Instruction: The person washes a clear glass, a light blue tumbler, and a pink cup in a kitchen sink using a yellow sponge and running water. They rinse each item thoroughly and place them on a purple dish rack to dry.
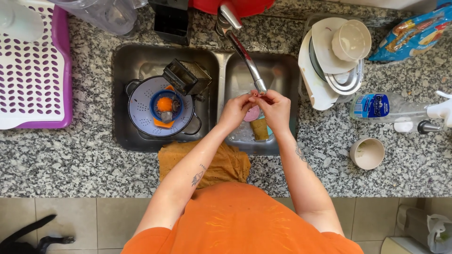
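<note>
My left hand and my right hand meet over the right basin of a steel double sink, just under the tip of the faucet. Both sets of fingertips pinch a small pinkish item; its kind is too small to tell. Directly below the hands in the basin lie a round pink thing and a tan cup-like piece. No running water is visible.
The left basin holds a white colander with a blue bowl and a dark box grater. A purple and white drying tray lies left. Right: stacked plates, a beige cup, a clear bottle. A brown cloth drapes the counter edge.
</note>
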